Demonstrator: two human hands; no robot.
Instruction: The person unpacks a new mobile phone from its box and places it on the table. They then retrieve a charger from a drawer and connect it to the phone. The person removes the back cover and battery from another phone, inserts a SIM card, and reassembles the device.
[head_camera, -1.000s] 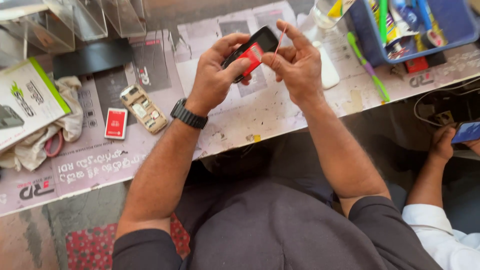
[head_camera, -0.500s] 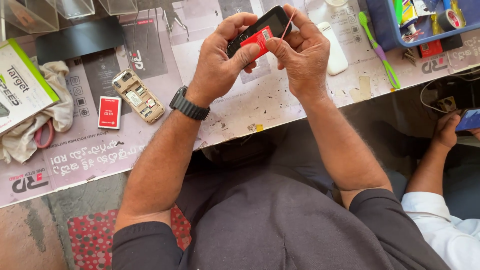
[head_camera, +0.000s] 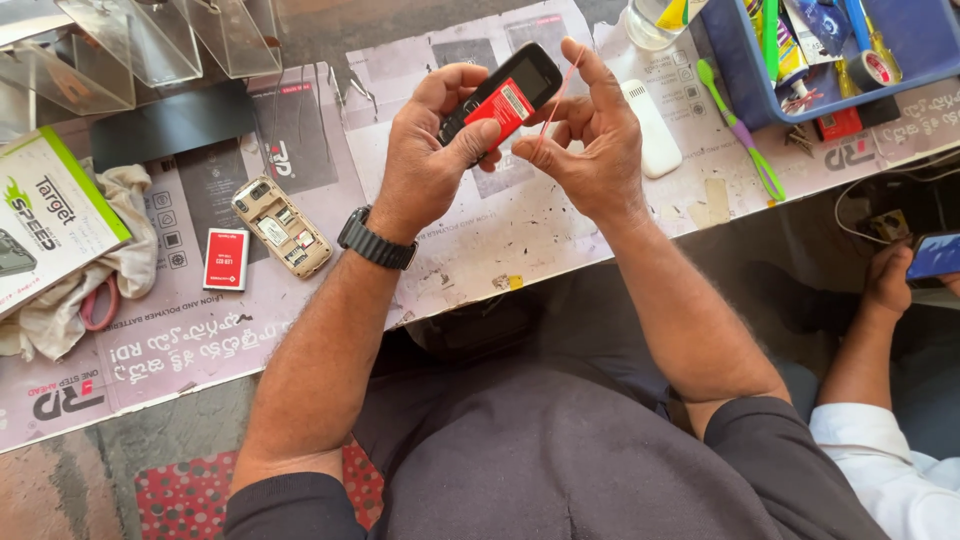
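Worn paper posters cover the workbench (head_camera: 560, 225), which runs from left to right across the view. Nearest, just above the near edge of the bench, the left hand (head_camera: 430, 165) grips a black phone (head_camera: 505, 90) with its red battery (head_camera: 497, 108) showing in the open back, thumb pressed on the battery. The right hand (head_camera: 590, 140) pinches a thin pink band (head_camera: 560, 95) between thumb and forefinger, stretched upward; a second ago it lay against the phone, now it stands clear of it, so the hands have parted a little and the band looks ready to go round the phone. Left of them lie an opened gold phone (head_camera: 282, 226) and a spare red battery (head_camera: 226, 259). Farther right sit a white phone cover (head_camera: 650, 130) and a blue tray (head_camera: 740, 75) of tools. At the right edge another person's hand (head_camera: 890, 285) holds a blue phone (head_camera: 938, 255).
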